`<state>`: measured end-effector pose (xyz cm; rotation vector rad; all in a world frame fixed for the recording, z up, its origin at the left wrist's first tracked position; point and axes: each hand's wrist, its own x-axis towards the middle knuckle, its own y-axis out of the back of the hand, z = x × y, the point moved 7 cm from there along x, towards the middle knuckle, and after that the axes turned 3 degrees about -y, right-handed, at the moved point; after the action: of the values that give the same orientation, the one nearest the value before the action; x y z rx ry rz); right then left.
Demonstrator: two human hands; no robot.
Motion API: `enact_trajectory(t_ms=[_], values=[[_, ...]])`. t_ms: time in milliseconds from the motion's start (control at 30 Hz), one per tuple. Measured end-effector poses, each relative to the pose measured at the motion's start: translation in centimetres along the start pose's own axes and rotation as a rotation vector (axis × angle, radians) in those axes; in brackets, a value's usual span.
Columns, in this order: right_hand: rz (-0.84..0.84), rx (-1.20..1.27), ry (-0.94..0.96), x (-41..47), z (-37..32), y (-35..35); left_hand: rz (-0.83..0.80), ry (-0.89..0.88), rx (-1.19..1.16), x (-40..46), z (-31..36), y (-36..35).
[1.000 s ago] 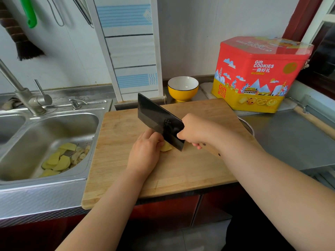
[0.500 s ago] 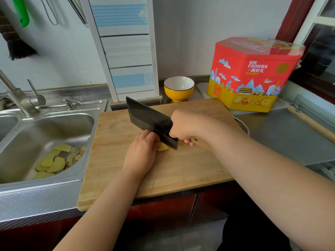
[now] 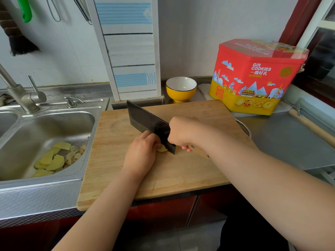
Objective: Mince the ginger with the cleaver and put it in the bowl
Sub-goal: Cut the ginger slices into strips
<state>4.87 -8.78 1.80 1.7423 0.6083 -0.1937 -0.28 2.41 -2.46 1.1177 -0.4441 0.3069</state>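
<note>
Two hands work together in the middle of the wooden cutting board [image 3: 181, 178], which lies on the counter with its left edge over the rim of the sink [image 3: 54, 180], probably to keep the work flat and near the person. The left hand [image 3: 140, 154] rests on the board with its fingers curled down over a small yellow piece of ginger [image 3: 161, 149], so the piece does not slide and the fingertips stay back from the edge. The right hand [image 3: 183, 132] is closed firmly around the wooden handle of the cleaver [image 3: 148, 122], and the dark blade stands just beside the left knuckles, with its lower corner at the ginger. I cannot tell whether the edge already touches the board, because the hands hide this part. The yellow bowl [image 3: 181, 89] stands behind the board, near the red cookie tin [image 3: 253, 77], and looks empty, so I judge the mincing is only starting. Some yellow peelings [image 3: 52, 160] lie in the sink.
</note>
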Motion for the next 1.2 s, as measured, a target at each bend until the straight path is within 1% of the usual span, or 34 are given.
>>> enact_trajectory(t_ms=[100, 267, 400, 633, 967, 1200], values=[[0.059, 0.058, 0.012, 0.2, 1.2, -0.2, 0.004, -0.008, -0.004, 0.0, 0.2, 0.1], [0.065, 0.177, 0.059, 0.1, 2.5, 0.2, -0.004, 0.009, -0.032, -0.1, 0.0, 0.1], [0.109, 0.100, 0.066, -1.3, 2.0, 1.5, -0.009, -0.002, -0.015, -0.2, 0.3, 0.1], [0.084, 0.009, 0.070, -1.9, 0.3, 2.2, -0.001, -0.011, 0.020, -0.3, 0.2, 0.1], [0.022, -0.019, 0.016, -1.3, -0.4, 0.9, -0.008, -0.004, 0.028, -0.3, 0.0, 0.0], [0.004, 0.000, 0.023, -1.0, -0.3, 0.9, -0.010, -0.009, 0.025, -0.2, -0.2, -0.2]])
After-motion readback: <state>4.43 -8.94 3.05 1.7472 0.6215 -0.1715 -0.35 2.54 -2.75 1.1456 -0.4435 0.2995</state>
